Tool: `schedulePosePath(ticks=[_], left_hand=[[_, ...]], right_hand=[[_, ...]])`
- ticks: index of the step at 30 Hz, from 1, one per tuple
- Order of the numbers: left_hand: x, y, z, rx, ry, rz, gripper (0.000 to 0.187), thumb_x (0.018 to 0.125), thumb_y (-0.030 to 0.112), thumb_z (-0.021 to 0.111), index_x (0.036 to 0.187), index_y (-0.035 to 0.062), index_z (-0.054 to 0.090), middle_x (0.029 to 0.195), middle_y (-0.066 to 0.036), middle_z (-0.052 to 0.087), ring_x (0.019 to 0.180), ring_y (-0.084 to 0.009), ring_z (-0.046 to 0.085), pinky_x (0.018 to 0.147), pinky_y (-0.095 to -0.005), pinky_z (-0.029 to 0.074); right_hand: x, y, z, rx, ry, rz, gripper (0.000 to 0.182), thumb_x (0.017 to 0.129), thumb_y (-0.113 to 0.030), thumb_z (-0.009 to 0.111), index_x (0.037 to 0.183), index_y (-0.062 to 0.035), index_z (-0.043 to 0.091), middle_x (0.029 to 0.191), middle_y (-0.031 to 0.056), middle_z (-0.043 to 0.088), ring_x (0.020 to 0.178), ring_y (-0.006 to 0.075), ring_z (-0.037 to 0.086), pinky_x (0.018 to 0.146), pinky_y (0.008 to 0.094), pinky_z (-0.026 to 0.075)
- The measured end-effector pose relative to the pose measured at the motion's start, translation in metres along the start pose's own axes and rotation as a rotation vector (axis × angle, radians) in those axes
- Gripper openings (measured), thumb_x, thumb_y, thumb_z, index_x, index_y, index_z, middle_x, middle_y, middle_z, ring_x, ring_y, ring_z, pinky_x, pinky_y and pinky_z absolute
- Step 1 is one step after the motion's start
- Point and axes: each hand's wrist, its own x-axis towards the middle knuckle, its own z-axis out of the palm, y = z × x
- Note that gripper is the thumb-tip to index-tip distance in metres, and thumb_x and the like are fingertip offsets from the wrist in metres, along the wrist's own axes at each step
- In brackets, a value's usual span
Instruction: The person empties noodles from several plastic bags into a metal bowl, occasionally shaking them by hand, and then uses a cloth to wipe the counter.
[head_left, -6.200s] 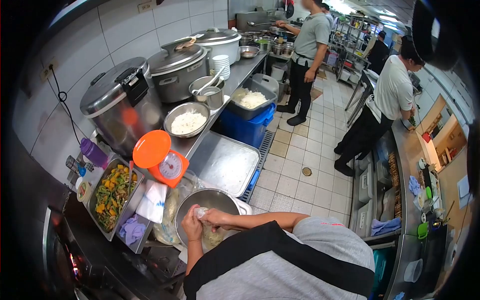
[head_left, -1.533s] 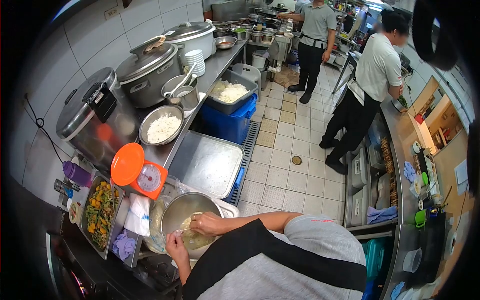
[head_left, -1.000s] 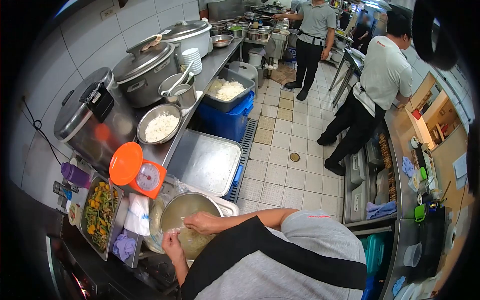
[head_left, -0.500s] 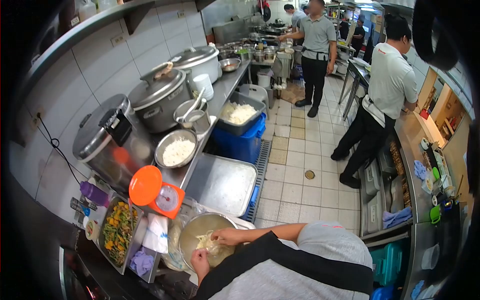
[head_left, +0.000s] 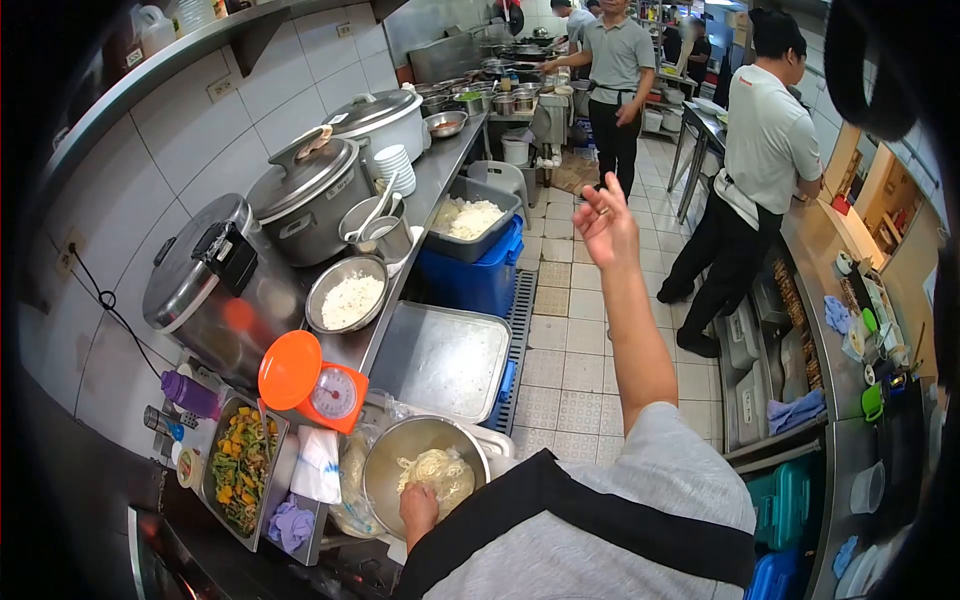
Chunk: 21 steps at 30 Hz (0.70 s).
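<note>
The fingers of the left hand (head_left: 418, 508) are hidden behind the noodle bag (head_left: 437, 476) in the steel bowl (head_left: 385, 462). At 12 o'clock, the far pots (head_left: 500, 100) are too small to be told apart. At 7 o'clock, the tabletop (head_left: 330, 350) is cut off by the dark lens border.

Your left hand (head_left: 417, 507) rests on the noodles (head_left: 437, 472) in the steel bowl (head_left: 385, 460). Your right hand (head_left: 603, 222) is raised, fingers spread, over the tiled floor (head_left: 580, 340). An orange scale (head_left: 318, 388) stands beside the bowl, with a vegetable tray (head_left: 238, 470) to its left.
</note>
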Motion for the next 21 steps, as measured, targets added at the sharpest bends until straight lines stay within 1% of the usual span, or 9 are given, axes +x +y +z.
schedulePosePath(ticks=[3,6,8,9,11,12,14,17,21], left_hand=[[0.006,0.003,0.000,0.047,-0.039,-0.015,0.028,0.083,0.023,0.050,0.078,-0.0018,0.063,0.088,-0.020,0.057,0.088,-0.0378,0.055,0.076,-0.0457,0.044],[0.003,0.009,-0.018,-0.022,-0.117,-0.033,0.022,0.080,0.018,0.055,0.085,-0.0015,0.063,0.093,-0.019,0.057,0.089,-0.0380,0.055,0.077,-0.0457,0.044],[-0.001,0.030,-0.038,-0.037,0.064,-0.058,0.027,0.075,0.012,0.061,0.099,0.0004,0.059,0.101,-0.017,0.056,0.093,-0.0362,0.054,0.078,-0.0444,0.044],[0.001,0.033,-0.039,-0.039,0.069,-0.055,0.027,0.075,0.012,0.061,0.099,0.0004,0.059,0.101,-0.017,0.056,0.093,-0.0362,0.054,0.078,-0.0444,0.044],[-0.001,0.033,-0.040,0.093,0.190,0.229,0.042,0.070,0.006,0.065,0.109,0.0019,0.052,0.106,-0.015,0.053,0.097,-0.0344,0.052,0.080,-0.0416,0.044],[-0.001,0.034,-0.039,0.093,0.189,0.234,0.042,0.070,0.006,0.065,0.109,0.0019,0.052,0.106,-0.015,0.053,0.097,-0.0344,0.052,0.080,-0.0416,0.044],[-0.004,0.035,-0.036,0.121,0.035,0.233,0.042,0.072,0.009,0.064,0.111,0.0015,0.051,0.106,-0.015,0.053,0.100,-0.0334,0.050,0.083,-0.0391,0.044],[-0.013,0.033,-0.022,0.153,0.041,0.317,0.032,0.077,0.012,0.058,0.106,0.0015,0.054,0.106,-0.014,0.054,0.100,-0.0330,0.050,0.083,-0.0382,0.045],[-0.015,0.029,-0.013,0.153,0.029,0.302,0.026,0.079,0.014,0.053,0.102,0.0012,0.057,0.103,-0.014,0.056,0.099,-0.0317,0.051,0.081,-0.0388,0.046]], right_hand=[[0.008,-0.013,0.001,0.011,-0.019,-0.024,0.066,0.086,-0.010,0.050,0.143,-0.0189,0.017,0.086,0.0084,0.061,0.064,0.0157,0.059,0.061,0.0348,0.051],[0.009,-0.018,-0.005,0.023,-0.003,-0.028,0.064,0.086,-0.009,0.050,0.142,-0.0190,0.020,0.082,0.0070,0.061,0.063,0.0149,0.058,0.060,0.0348,0.051],[0.009,-0.021,-0.003,0.031,-0.022,-0.034,0.064,0.086,-0.009,0.050,0.142,-0.0188,0.020,0.079,0.0061,0.060,0.061,0.0148,0.057,0.060,0.0349,0.051],[0.008,-0.024,0.001,0.038,-0.039,-0.039,0.064,0.086,-0.009,0.050,0.142,-0.0185,0.020,0.076,0.0052,0.059,0.060,0.0146,0.056,0.060,0.0351,0.051],[0.008,-0.030,0.009,0.036,-0.056,-0.052,0.064,0.087,-0.009,0.050,0.142,-0.0177,0.019,0.075,0.0042,0.057,0.060,0.0143,0.054,0.062,0.0350,0.050],[0.008,-0.035,0.015,0.032,-0.074,-0.066,0.064,0.088,-0.009,0.049,0.143,-0.0169,0.018,0.073,0.0032,0.055,0.059,0.0139,0.052,0.064,0.0348,0.050],[0.012,-0.041,0.024,0.026,-0.088,-0.077,0.064,0.088,-0.009,0.049,0.143,-0.0167,0.017,0.072,0.0031,0.054,0.059,0.0139,0.051,0.064,0.0348,0.049],[0.019,-0.043,0.032,0.013,-0.134,-0.086,0.065,0.088,-0.009,0.049,0.143,-0.0162,0.015,0.071,0.0031,0.053,0.059,0.0140,0.050,0.064,0.0347,0.048],[0.022,-0.039,0.038,0.009,-0.158,-0.090,0.066,0.088,-0.009,0.048,0.144,-0.0150,0.012,0.071,0.0031,0.054,0.059,0.0142,0.050,0.063,0.0349,0.047]])
